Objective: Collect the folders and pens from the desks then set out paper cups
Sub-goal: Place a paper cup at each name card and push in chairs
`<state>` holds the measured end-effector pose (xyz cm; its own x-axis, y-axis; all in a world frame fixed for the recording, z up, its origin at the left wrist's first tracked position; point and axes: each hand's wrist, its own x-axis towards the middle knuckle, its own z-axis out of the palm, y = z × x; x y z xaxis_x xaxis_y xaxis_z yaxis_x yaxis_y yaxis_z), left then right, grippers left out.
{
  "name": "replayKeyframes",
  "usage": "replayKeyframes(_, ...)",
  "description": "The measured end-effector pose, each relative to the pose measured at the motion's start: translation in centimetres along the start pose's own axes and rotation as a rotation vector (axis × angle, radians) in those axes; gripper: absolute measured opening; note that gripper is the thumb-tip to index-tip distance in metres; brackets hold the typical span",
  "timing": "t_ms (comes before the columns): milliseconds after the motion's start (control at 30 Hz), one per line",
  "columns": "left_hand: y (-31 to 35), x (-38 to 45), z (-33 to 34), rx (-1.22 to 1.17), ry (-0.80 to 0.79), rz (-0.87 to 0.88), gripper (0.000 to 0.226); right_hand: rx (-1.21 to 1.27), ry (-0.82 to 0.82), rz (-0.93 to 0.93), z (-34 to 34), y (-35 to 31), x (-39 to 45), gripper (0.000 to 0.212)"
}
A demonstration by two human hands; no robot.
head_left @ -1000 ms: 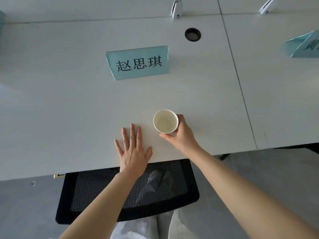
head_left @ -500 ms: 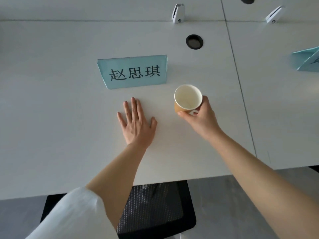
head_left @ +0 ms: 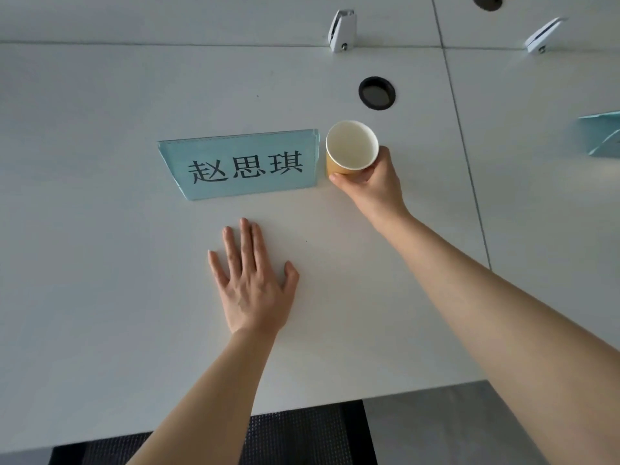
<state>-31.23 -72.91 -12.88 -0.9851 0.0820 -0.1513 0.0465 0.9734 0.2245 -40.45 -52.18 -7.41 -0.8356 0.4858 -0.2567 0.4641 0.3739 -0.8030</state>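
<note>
In the head view, the right hand (head_left: 372, 182) curls thumb and fingers around a paper cup (head_left: 350, 147), upright, mouth up, just right of the name card (head_left: 241, 164). The left hand (head_left: 253, 290) lies flat on the desk (head_left: 100, 263), fingers straight, slightly spread.

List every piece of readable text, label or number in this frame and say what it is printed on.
"赵思琪": black characters on the pale blue name card standing on the white desk, just left of the paper cup.
Second blue card at the right edge: cut off, no text readable.
Paper cup: no print visible.
</note>
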Motion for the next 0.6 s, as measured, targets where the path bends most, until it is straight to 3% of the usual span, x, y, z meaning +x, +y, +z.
replayKeyframes(300,0.0,0.0,0.0,0.003,-0.002,-0.001,0.081,-0.127,-0.007,-0.049,0.2,1.5,-0.9,0.057)
replayKeyframes(600,-0.7,-0.1,-0.7,-0.042,-0.068,0.037,0.079,-0.364,-0.015,-0.099,-2.7,6.5,-13.1,0.045)
